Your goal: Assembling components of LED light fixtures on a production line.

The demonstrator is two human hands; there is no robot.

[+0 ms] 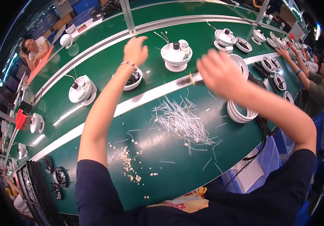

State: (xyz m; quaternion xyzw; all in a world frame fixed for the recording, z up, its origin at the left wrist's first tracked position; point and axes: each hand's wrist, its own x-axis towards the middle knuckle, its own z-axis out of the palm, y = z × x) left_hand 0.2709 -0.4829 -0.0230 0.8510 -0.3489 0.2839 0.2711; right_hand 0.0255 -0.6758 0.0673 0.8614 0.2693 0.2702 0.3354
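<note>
My left hand (135,52) is raised over the green belt, empty, thumb and fingers apart. Below its wrist, partly hidden by my forearm, lies a white oval shell (132,86) with dark parts inside. Between my hands a white bowl-shaped housing (176,56) stands on its round base, with a black cylinder, a clear piece and loose wires on top. My right hand (218,73) is right of that housing, slightly blurred, fingers loosely bent and apart, with nothing visible in them. Behind it a white ring (241,64) shows in part.
A heap of thin white strips (182,122) lies on the green bench, beside scattered small cream connectors (127,160). Stacked white rings (239,113) sit under my right forearm. More housings (83,90) stand along the belt. Black coiled parts (59,177) lie lower left. A co-worker (318,83) works at right.
</note>
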